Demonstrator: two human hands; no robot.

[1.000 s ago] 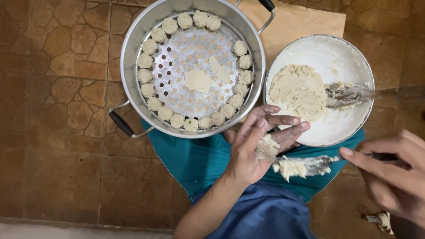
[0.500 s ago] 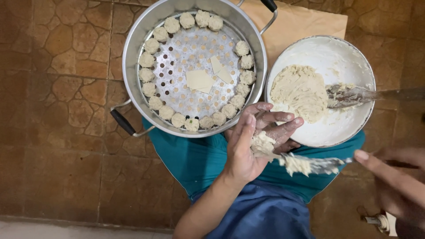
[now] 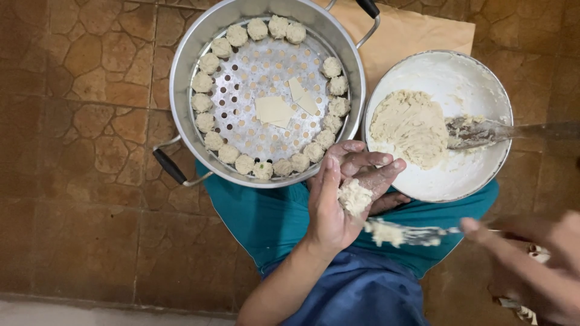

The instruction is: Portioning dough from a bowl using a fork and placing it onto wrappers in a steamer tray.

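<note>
Left hand: the left hand (image 3: 338,202) is cupped palm-up over the lap, its grip curled loosely around a dumpling (image 3: 354,196) of pale filling in its wrapper.
Right hand: the right hand (image 3: 534,265) is blurred at the lower right; its fingers are closed on the handle of a flat spreader (image 3: 411,234), whose blade carries a smear of filling.
Key relation: the spreader's long axis runs nearly level, tip pointing left, and ends just below and to the right of the dumpling, close but apart.
Steamer: the steamer pot (image 3: 181,78) lies up and left of the left hand, just beyond the fingertips; finished dumplings ring its perforated tray (image 3: 254,72).
Bowl: the white bowl (image 3: 459,72) of filling sits up and right, nearer the right hand, a spoon (image 3: 483,130) resting in it.
</note>
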